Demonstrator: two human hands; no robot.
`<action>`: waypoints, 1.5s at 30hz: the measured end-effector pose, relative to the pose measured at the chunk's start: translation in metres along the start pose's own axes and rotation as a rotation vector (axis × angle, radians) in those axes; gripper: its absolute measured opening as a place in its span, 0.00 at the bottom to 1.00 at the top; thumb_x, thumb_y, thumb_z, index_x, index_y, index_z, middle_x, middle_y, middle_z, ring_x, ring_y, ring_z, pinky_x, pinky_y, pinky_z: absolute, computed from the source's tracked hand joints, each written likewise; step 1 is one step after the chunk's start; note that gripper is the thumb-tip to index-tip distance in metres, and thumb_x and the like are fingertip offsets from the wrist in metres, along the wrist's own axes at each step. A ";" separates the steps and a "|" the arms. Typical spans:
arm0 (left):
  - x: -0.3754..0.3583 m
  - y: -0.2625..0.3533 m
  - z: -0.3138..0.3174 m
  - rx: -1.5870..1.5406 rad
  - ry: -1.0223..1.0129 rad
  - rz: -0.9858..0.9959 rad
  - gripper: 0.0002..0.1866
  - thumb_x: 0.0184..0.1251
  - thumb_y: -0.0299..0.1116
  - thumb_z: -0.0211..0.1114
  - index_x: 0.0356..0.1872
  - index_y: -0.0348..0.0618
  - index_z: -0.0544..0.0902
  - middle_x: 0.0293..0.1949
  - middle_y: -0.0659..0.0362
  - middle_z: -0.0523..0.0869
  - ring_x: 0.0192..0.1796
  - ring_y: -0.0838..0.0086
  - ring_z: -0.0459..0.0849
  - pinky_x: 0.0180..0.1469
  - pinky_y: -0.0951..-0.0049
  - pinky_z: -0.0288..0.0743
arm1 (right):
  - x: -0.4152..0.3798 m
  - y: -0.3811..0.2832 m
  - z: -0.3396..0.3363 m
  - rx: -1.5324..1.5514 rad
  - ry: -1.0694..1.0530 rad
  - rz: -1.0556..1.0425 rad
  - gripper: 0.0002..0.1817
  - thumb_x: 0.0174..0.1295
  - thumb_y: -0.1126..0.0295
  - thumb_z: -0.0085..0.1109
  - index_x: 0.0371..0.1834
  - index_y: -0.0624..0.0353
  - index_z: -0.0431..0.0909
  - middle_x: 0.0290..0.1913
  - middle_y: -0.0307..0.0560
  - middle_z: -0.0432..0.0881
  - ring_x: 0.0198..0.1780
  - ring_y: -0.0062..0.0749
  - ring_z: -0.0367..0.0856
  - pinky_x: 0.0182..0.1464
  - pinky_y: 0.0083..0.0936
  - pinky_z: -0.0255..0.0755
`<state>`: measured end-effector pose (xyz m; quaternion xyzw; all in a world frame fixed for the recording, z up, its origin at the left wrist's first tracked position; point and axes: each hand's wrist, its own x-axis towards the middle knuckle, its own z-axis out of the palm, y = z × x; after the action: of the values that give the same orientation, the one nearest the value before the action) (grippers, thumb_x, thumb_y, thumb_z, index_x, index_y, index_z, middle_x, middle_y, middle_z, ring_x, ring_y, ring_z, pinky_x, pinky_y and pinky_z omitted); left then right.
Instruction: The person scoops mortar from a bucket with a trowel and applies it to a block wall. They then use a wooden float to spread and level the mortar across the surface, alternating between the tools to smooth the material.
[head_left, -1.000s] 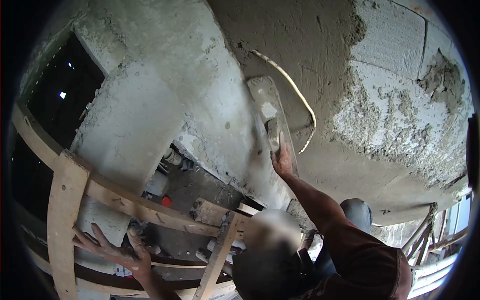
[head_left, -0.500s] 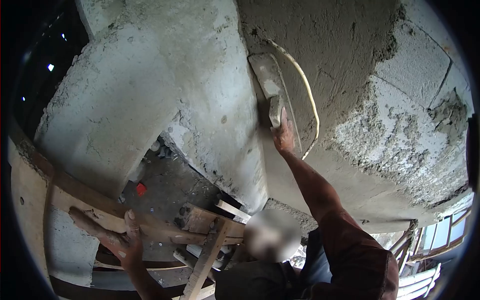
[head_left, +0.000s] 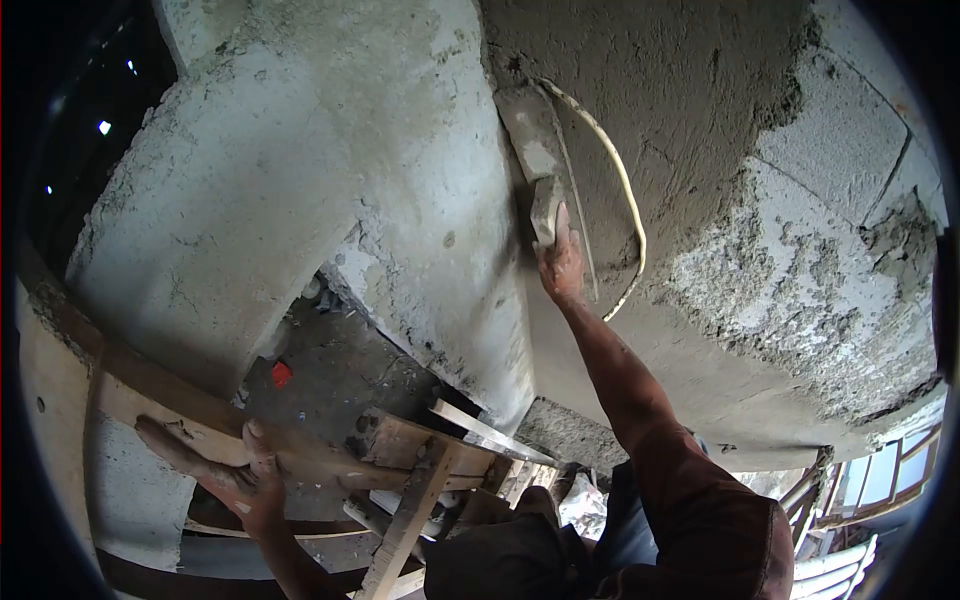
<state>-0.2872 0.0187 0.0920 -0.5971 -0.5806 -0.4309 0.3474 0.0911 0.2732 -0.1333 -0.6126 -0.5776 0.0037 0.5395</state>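
Note:
My right hand (head_left: 561,262) is closed round the handle of a long plastering float (head_left: 536,140), whose flat blade lies against the wet grey mortar (head_left: 660,120) beside the inner corner. A pale bent cable (head_left: 622,175) comes out of the mortar and curves just right of the float. Lower left, my left hand (head_left: 245,485) rests on a wooden beam (head_left: 330,462), fingers stretched along it and thumb spread apart. The far side of that beam and the underside of the float are hidden.
Bare, rough blockwork (head_left: 780,260) borders the mortar on the right. A smooth concrete face (head_left: 430,200) meets it on the left. Below are a slanting wooden brace (head_left: 410,520), a floor (head_left: 340,370) with a red scrap (head_left: 281,374), and a timber-framed opening (head_left: 880,475) lower right.
My right hand and the float have slid a little way up along the corner. My left hand stays in place on the beam.

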 end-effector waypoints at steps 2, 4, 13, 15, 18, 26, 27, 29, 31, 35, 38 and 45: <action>0.000 0.001 0.000 -0.018 -0.020 -0.013 0.54 0.65 0.61 0.61 0.78 0.40 0.41 0.77 0.41 0.45 0.79 0.48 0.44 0.77 0.46 0.45 | -0.003 0.006 -0.001 0.017 -0.011 0.000 0.50 0.57 0.76 0.63 0.80 0.47 0.42 0.42 0.57 0.71 0.42 0.54 0.73 0.46 0.45 0.70; 0.001 -0.002 0.002 0.010 0.010 0.023 0.54 0.65 0.61 0.61 0.78 0.39 0.41 0.77 0.41 0.45 0.79 0.48 0.44 0.77 0.46 0.45 | 0.000 0.004 -0.003 0.050 0.017 -0.052 0.50 0.57 0.76 0.63 0.80 0.46 0.43 0.42 0.58 0.71 0.42 0.55 0.73 0.46 0.45 0.70; -0.002 -0.002 0.005 -0.008 0.027 0.003 0.54 0.65 0.61 0.60 0.77 0.39 0.41 0.77 0.41 0.46 0.79 0.48 0.44 0.77 0.45 0.43 | -0.004 -0.008 -0.005 0.036 -0.029 0.043 0.49 0.59 0.74 0.63 0.80 0.45 0.43 0.44 0.60 0.73 0.44 0.58 0.75 0.48 0.46 0.70; -0.003 -0.005 0.002 0.009 0.019 0.012 0.53 0.65 0.61 0.60 0.77 0.39 0.41 0.77 0.41 0.46 0.79 0.48 0.44 0.77 0.45 0.41 | -0.016 0.006 -0.005 0.029 -0.073 0.075 0.50 0.60 0.73 0.64 0.80 0.43 0.42 0.43 0.58 0.72 0.43 0.58 0.74 0.48 0.47 0.70; -0.003 -0.007 0.001 0.036 -0.035 0.045 0.52 0.66 0.48 0.63 0.77 0.36 0.39 0.77 0.39 0.44 0.79 0.46 0.41 0.77 0.45 0.37 | -0.026 0.010 -0.013 0.063 -0.050 -0.037 0.50 0.59 0.74 0.65 0.80 0.43 0.42 0.44 0.58 0.71 0.43 0.57 0.74 0.47 0.47 0.70; -0.003 -0.008 0.005 0.041 0.001 0.072 0.51 0.66 0.49 0.63 0.77 0.35 0.40 0.77 0.39 0.45 0.80 0.47 0.40 0.76 0.42 0.31 | 0.007 -0.018 -0.015 0.042 0.001 -0.032 0.50 0.59 0.72 0.64 0.80 0.41 0.42 0.48 0.60 0.71 0.46 0.59 0.76 0.48 0.49 0.73; -0.003 -0.008 0.004 0.046 0.001 0.068 0.51 0.66 0.49 0.63 0.77 0.35 0.40 0.77 0.39 0.45 0.80 0.47 0.40 0.76 0.42 0.31 | 0.003 -0.015 -0.016 0.045 -0.004 -0.036 0.50 0.59 0.72 0.64 0.80 0.41 0.42 0.48 0.60 0.71 0.46 0.59 0.76 0.48 0.49 0.73; -0.002 -0.008 0.005 0.050 0.011 0.073 0.52 0.65 0.55 0.61 0.77 0.36 0.42 0.77 0.42 0.48 0.79 0.50 0.45 0.77 0.45 0.27 | -0.012 -0.005 -0.020 -0.002 -0.096 0.031 0.49 0.60 0.69 0.63 0.80 0.39 0.40 0.48 0.60 0.71 0.46 0.59 0.76 0.48 0.49 0.73; -0.001 -0.012 0.006 0.052 0.013 0.108 0.51 0.65 0.52 0.62 0.77 0.35 0.43 0.77 0.42 0.48 0.80 0.50 0.44 0.76 0.44 0.25 | -0.033 0.007 -0.023 -0.042 -0.127 0.070 0.48 0.61 0.69 0.61 0.80 0.38 0.40 0.48 0.59 0.71 0.46 0.59 0.77 0.48 0.47 0.74; 0.000 -0.010 0.003 0.012 0.014 0.122 0.50 0.65 0.52 0.63 0.77 0.35 0.45 0.78 0.42 0.47 0.80 0.49 0.41 0.75 0.41 0.26 | -0.092 0.026 -0.041 -0.092 -0.238 0.191 0.49 0.58 0.72 0.61 0.80 0.37 0.42 0.50 0.59 0.72 0.48 0.60 0.77 0.50 0.49 0.73; -0.004 -0.017 0.006 0.001 0.035 0.175 0.50 0.66 0.53 0.63 0.77 0.36 0.46 0.78 0.42 0.47 0.80 0.48 0.39 0.75 0.39 0.25 | -0.135 0.021 -0.060 -0.043 -0.334 0.196 0.47 0.58 0.71 0.62 0.79 0.40 0.45 0.55 0.62 0.72 0.53 0.61 0.76 0.53 0.49 0.72; 0.000 -0.001 0.001 -0.026 0.087 0.134 0.48 0.67 0.57 0.59 0.76 0.37 0.49 0.77 0.43 0.50 0.80 0.47 0.39 0.74 0.36 0.28 | -0.143 -0.072 -0.111 0.459 -0.352 0.216 0.47 0.61 0.64 0.64 0.79 0.57 0.45 0.68 0.71 0.65 0.67 0.65 0.66 0.67 0.45 0.63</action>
<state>-0.2877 0.0198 0.0917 -0.6199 -0.5180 -0.4395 0.3926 0.0626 0.0810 -0.1278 -0.5228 -0.5778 0.2972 0.5519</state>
